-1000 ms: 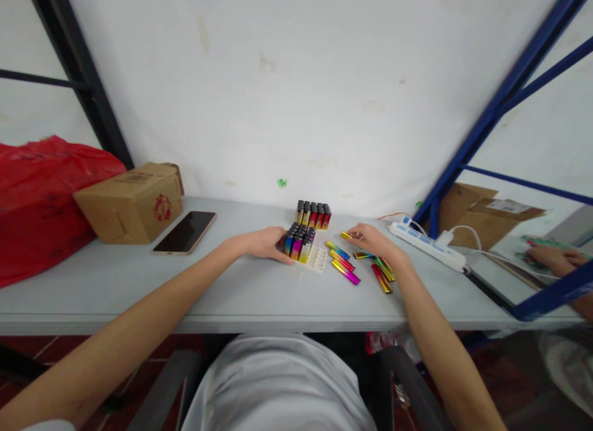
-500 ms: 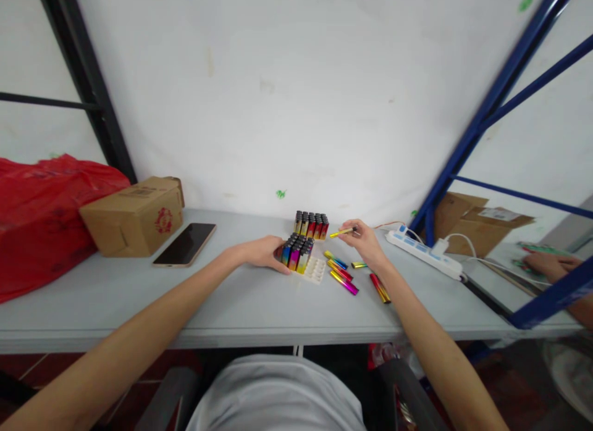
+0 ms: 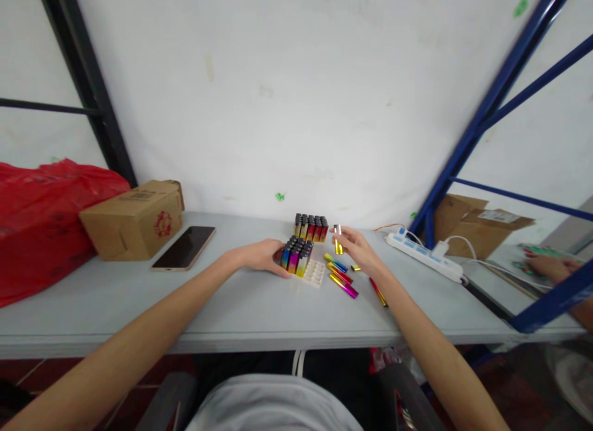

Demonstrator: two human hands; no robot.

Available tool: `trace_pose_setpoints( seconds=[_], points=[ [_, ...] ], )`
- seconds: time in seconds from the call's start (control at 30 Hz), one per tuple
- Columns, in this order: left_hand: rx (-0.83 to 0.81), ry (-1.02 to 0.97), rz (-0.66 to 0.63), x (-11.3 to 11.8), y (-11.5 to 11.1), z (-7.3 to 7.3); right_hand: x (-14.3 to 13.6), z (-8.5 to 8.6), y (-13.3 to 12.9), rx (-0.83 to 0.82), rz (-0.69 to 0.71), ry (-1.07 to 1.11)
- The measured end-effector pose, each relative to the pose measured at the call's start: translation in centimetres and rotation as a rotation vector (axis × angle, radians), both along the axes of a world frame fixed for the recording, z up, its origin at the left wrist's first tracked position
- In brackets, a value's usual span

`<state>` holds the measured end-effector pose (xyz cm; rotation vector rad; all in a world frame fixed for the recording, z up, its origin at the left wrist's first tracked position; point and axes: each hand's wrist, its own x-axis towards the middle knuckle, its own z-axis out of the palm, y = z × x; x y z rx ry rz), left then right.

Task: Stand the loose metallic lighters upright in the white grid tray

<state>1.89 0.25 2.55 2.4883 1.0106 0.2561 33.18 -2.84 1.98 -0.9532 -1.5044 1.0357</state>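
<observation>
**Fingers pinch one lighter above the tray**

Fingers [image 3: 341, 235] of the right hand [image 3: 359, 251] pinch a yellow lighter [image 3: 338, 240], held upright just above the counter [image 3: 139, 295], its metal top up; its lower end is partly hidden behind the fingertips. Left-hand fingers curl against the near side of the tray block, pressed close together; how firmly they grip cannot be told.

From largest to smallest: a red plastic bag [image 3: 41, 221] runs off the left edge, its full shape cut off. A blue rack frame [image 3: 486, 110] crosses the right side, and another person's hand [image 3: 546, 265] shows only in part behind it. A cardboard box [image 3: 134, 220] sits beside the bag, with a phone [image 3: 184, 247] lying face up next to it. A white power strip [image 3: 426, 255] lies to the right. The left hand [image 3: 259, 257] touches the filled lighters [image 3: 296, 255] standing in a white tray [image 3: 315, 272]; a second row [image 3: 311, 227] stands behind. Loose lighters [image 3: 343, 281] lie flat near the right wrist, one partly covered by the forearm. Labels are too small to read.
</observation>
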Motion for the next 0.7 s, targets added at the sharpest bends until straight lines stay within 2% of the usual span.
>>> trace_pose_setpoints(
  seconds=[0.13, 0.23, 0.43, 0.53, 0.7],
  points=[
    [-0.004, 0.006, 0.001, 0.0, 0.0, 0.0, -0.1, 0.0, -0.3, -0.048, 0.062, -0.008],
    [-0.007, 0.013, -0.002, -0.1, -0.1, 0.1, -0.2, -0.2, -0.4, -0.07, 0.011, -0.102],
    [-0.01, 0.004, -0.02, 0.0, 0.0, -0.1, -0.6, -0.6, -0.4, 0.266, -0.253, -0.582],
    [-0.03, 0.001, -0.027, -0.1, 0.2, -0.2, -1.0, -0.6, -0.6, 0.304, -0.326, -0.614],
    [-0.065, -0.045, -0.051, -0.1, 0.0, -0.1, -1.6, -0.9, -0.6, 0.307, -0.381, -0.535]
  ],
)
